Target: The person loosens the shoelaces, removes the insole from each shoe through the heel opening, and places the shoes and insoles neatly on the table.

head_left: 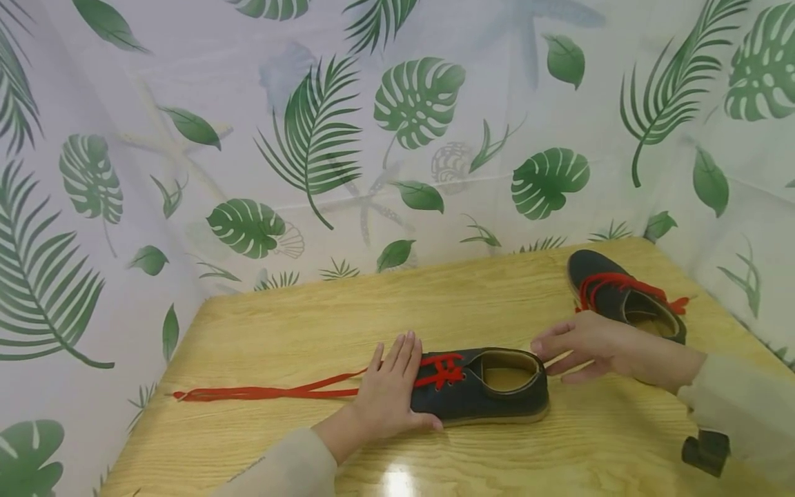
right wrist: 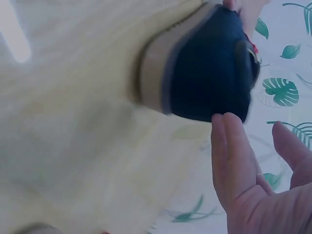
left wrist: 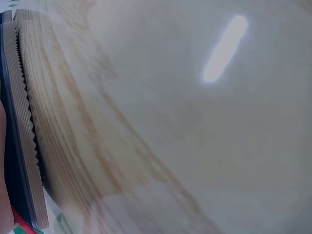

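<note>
A dark navy shoe (head_left: pixel 459 404) with red laces (head_left: pixel 444 369) lies sole down on the table, toe to the left. My left hand (head_left: pixel 388 390) rests flat across its toe, fingers straight and thumb along the near side. Past that hand, the two long lace ends stretch left over the wood. In the left wrist view the side of the ridged sole (left wrist: pixel 24 122) shows at the edge. My right hand (head_left: pixel 590 348) is at the heel, fingers loosely extended. The right wrist view shows its fingertips right at the back of the heel (right wrist: pixel 209 73), thumb apart.
A second navy shoe (head_left: pixel 599 273) with red laces sits at the back right, partly behind my right forearm. The wooden table (head_left: pixel 279 324) meets a leaf-patterned cloth (head_left: pixel 348 166) at the back and sides. A small black device (head_left: pixel 707 452) hangs by the right wrist.
</note>
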Action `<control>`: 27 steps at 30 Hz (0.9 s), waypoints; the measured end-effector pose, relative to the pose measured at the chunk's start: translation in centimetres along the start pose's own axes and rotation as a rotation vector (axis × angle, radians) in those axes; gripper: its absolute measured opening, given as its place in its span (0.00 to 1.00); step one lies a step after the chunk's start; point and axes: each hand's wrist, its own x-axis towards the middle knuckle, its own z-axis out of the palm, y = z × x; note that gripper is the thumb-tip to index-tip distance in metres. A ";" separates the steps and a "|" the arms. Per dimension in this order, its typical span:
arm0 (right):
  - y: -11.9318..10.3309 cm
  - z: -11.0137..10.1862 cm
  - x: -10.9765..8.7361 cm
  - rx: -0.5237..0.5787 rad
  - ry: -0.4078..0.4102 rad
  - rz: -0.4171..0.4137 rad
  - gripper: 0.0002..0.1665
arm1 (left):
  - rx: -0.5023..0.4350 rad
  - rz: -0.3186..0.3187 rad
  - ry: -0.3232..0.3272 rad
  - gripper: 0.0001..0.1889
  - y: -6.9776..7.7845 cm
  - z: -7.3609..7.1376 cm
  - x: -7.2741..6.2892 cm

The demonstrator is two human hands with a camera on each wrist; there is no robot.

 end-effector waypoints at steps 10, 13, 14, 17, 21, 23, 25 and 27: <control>-4.1 0.5 -0.5 -0.174 0.022 -0.108 0.29 | -0.012 0.000 0.010 0.64 0.0 0.1 0.1; -4.7 1.3 -0.5 -0.191 0.011 -0.142 0.26 | -0.003 -0.001 0.012 0.64 0.0 0.1 0.1; -4.8 1.5 -0.5 -0.191 0.007 -0.143 0.25 | -0.002 -0.002 0.011 0.64 0.0 0.1 0.1; -4.9 2.4 -0.1 -0.199 0.001 -0.151 0.21 | -0.005 -0.002 0.009 0.64 0.0 0.1 0.1; -4.6 3.3 0.5 -0.234 -0.014 -0.173 0.19 | -0.014 0.001 0.011 0.64 0.0 0.0 0.0; -4.4 3.6 0.7 -0.259 -0.021 -0.190 0.18 | -0.011 0.002 0.013 0.64 0.0 0.0 0.1; -4.4 3.9 0.9 -0.299 -0.029 -0.213 0.18 | -0.007 0.003 0.015 0.64 0.0 0.0 0.1; -4.6 4.2 1.0 -0.365 -0.025 -0.251 0.16 | -0.003 0.005 0.016 0.64 0.0 0.0 0.1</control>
